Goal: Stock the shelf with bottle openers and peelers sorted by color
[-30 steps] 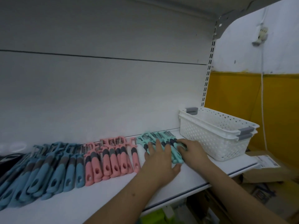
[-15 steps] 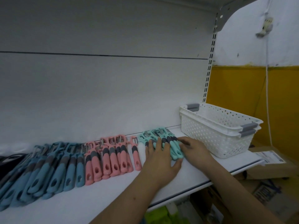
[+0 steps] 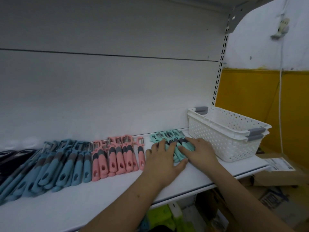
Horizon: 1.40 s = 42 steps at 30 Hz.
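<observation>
Since the earlier frame, the mint-green peelers (image 3: 172, 144) have been pushed a little closer together, and both hands have been drawn slightly nearer to the front edge of the shelf (image 3: 117, 198).

The white shelf is seen carrying three color groups in a row. At the left, the blue peelers (image 3: 55, 166) are laid in a long, partly overlapping row. Beside them the pink peelers (image 3: 115, 158) are placed, with one pink piece apart at the right end of its group. The mint-green group lies between the pink group and the white perforated baskets (image 3: 225, 136), two nested together; nothing can be seen inside the upper one.

The left hand (image 3: 164, 162) is laid flat on the mint-green group, fingers straight and spread, nothing grasped. The right hand (image 3: 200, 152) is pressed against the right side of the same group, fingers extended and released.

It is judged that the group is being squared up. If it is pushed too hard from the right, the pieces could be slid into the single pink peeler and the colors mixed. The stacked handles could also be slipped over each other and spread toward the shelf edge.
</observation>
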Tool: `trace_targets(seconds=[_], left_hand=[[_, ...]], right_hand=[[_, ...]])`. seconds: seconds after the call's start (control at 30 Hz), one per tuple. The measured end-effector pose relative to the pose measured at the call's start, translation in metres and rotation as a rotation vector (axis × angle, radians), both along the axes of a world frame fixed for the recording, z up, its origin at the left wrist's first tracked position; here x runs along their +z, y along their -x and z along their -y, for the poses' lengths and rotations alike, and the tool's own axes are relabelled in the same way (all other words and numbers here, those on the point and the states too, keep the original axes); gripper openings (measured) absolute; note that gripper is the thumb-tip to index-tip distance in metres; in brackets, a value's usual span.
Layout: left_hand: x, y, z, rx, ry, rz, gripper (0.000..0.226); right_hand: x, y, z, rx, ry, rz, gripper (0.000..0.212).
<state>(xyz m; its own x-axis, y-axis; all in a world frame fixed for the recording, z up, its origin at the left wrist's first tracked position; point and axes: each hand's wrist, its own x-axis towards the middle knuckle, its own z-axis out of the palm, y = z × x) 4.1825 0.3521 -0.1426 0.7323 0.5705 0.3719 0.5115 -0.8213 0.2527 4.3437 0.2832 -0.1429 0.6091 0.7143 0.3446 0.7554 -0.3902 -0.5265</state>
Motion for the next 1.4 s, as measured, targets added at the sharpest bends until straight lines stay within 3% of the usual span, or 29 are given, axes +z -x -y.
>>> trace_targets(seconds=[0.27,0.4,0.5,0.57,0.63,0.73,0.8,0.93,1.1,1.27,1.4], left_hand=[[0.000,0.005,-0.004,-0.078,0.157,0.022,0.067],[0.014,0.017,-0.003,-0.092,0.022,-0.028,0.071],[0.034,0.054,-0.017,-0.106,-0.083,-0.008,0.059],[0.039,0.090,-0.032,-0.038,-0.170,-0.020,0.055],[0.033,0.126,-0.044,0.083,-0.206,-0.085,0.065],[0.018,0.162,-0.048,0.247,-0.168,-0.221,0.084],[0.013,0.167,-0.047,0.250,-0.104,-0.225,0.090],[0.014,0.164,-0.048,0.193,-0.092,-0.203,0.083],[0.009,0.167,-0.046,0.190,-0.018,-0.064,0.088],[0.002,0.168,-0.052,0.213,0.039,0.031,0.080],[0.001,0.168,-0.053,0.180,0.023,0.026,0.080]], right_hand=[[-0.002,0.000,-0.001,0.083,-0.003,-0.028,0.045],[0.007,0.010,0.000,0.031,-0.094,0.047,0.045],[0.026,0.042,0.010,-0.004,-0.291,0.238,0.025],[0.036,0.079,0.005,0.029,-0.130,0.311,0.024],[0.038,0.114,-0.017,0.054,0.102,0.312,0.031],[0.047,0.148,-0.048,0.096,0.307,0.198,0.035],[0.054,0.153,-0.060,0.117,0.389,0.111,0.032],[0.060,0.148,-0.064,0.114,0.331,-0.002,0.036],[0.079,0.167,-0.074,0.133,0.107,0.075,0.045],[0.070,0.195,-0.098,0.351,0.223,0.043,0.052],[0.063,0.190,-0.099,0.348,0.188,0.057,0.046]])
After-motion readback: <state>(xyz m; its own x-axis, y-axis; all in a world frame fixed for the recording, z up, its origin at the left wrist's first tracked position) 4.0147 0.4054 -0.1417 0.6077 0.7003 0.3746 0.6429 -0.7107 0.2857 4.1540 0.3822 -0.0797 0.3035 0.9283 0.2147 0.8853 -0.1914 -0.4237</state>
